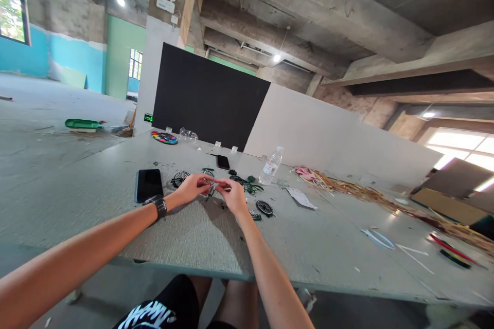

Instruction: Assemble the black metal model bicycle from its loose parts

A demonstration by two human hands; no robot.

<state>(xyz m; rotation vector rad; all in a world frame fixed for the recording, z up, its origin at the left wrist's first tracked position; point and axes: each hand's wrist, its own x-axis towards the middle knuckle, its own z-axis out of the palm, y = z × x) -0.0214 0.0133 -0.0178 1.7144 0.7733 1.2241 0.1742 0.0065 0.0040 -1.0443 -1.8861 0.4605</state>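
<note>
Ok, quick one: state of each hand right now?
Left hand: curled as if pinching; whether it is closed on anything cannot be told.
Right hand: likewise curled, close to the left; anything held is too small to tell.

Decent light in here but uneven: strongest from the right-hand window (pixel 463 141), blown out w/ glare, plus the left window (pixel 12 2). A ceiling lamp (pixel 277 57) makes a bright spot; the concrete beams (pixel 320 5) stay dim. Soft dark shadow on the tabletop (pixel 332 252) below the left hand (pixel 193 188) & right hand (pixel 233 198); small bits there hard to make out. Far right's smeared, esp. the wood strips (pixel 349 187); edges stretch & lean, wide-angle style.
</note>
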